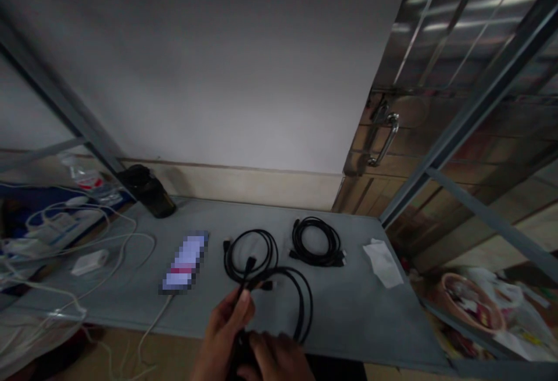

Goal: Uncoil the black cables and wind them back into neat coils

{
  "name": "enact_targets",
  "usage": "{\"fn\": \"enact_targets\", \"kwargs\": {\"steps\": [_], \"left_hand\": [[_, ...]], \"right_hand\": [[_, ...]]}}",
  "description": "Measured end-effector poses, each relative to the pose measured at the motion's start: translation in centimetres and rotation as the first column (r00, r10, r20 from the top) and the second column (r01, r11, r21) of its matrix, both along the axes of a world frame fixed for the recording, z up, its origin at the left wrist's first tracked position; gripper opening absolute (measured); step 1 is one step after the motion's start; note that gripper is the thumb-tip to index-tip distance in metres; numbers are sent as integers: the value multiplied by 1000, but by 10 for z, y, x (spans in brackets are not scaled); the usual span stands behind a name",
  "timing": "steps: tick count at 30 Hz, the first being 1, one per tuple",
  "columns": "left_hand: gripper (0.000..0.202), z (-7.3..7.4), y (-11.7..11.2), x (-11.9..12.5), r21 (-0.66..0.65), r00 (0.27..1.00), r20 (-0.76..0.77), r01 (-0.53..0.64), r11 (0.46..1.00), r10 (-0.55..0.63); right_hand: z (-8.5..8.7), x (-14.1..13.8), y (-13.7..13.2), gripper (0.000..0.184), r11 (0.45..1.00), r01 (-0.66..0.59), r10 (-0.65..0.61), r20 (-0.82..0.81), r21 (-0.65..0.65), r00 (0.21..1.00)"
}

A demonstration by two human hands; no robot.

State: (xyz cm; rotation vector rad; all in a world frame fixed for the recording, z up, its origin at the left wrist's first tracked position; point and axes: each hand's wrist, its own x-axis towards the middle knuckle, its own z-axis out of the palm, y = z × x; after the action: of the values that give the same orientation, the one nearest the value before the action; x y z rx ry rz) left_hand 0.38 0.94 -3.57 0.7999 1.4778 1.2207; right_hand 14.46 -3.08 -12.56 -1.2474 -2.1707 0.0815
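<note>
At the table's front edge, my left hand [229, 323] pinches a black cable [305, 294] between thumb and fingers. Its loop arches out to the right over the tabletop, and a plug end [250, 264] sticks up past my thumb. My right hand [272, 355] is closed low beside the left one, its fingers curled around the same cable; part of that grip is hidden. Just beyond my hands lies a coiled black cable [275, 247] with a plug at its left. A second black coil [339, 241] rests farther right, its plug ends toward the front.
A phone [185, 262] with a lit screen lies left on the grey table [349, 323]. Behind it stand a dark bottle [148, 192] and a clear bottle [93, 183]. White cords and a charger [90, 262] spread at left. White paper [383, 263] lies right; a bin [473, 302] stands below.
</note>
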Motion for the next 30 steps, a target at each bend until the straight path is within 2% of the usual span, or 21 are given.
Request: {"fn": "enact_targets", "kwargs": {"steps": [1,3,4,6,8,9,11,13,17,20,22,25,28,30], "left_hand": [[70,3,21,-3,53,998,-54,20,998,-17],[65,1,61,-14,180,965,-260,65,982,-16],[59,-5,78,-21,235,908,-419,128,964,-18],[49,-21,107,-38,328,717,-688,171,929,111],[41,-40,125,-53,362,619,-762,162,918,191],[40,-49,130,-58,370,598,-772,146,918,216],[43,-65,133,-64,373,584,-777,124,919,237],[54,-76,132,-65,391,558,-787,118,913,265],[68,-78,122,-59,462,457,-817,156,873,351],[50,-72,114,-58,460,413,-856,334,823,311],[33,-70,107,-61,411,408,-888,500,762,212],[24,-73,95,-70,339,397,-913,614,713,92],[33,-79,87,-78,333,394,-915,615,715,87],[31,-83,87,-81,346,400,-911,614,709,98]], "right_hand": [[11,4,15,58,1000,-20,20,10,-22,1000],[36,8,50,38,995,-33,38,53,-92,998],[45,8,68,31,993,-46,55,77,-111,996],[56,4,98,22,989,-64,83,139,-136,987],[56,-3,117,20,987,-62,90,184,-149,979],[53,-6,123,21,986,-55,85,194,-154,977],[44,-11,128,29,985,-53,84,191,-163,978],[38,-11,129,35,982,-77,108,177,-170,978],[30,-11,135,30,978,-103,130,146,-180,981],[29,-8,140,27,982,-87,103,89,-168,991],[31,1,141,41,985,-73,77,20,-159,997],[34,34,142,60,990,-12,0,-77,-144,997],[30,89,144,57,984,148,-156,-72,-99,985],[23,128,148,54,970,233,-235,-28,-65,972]]}}
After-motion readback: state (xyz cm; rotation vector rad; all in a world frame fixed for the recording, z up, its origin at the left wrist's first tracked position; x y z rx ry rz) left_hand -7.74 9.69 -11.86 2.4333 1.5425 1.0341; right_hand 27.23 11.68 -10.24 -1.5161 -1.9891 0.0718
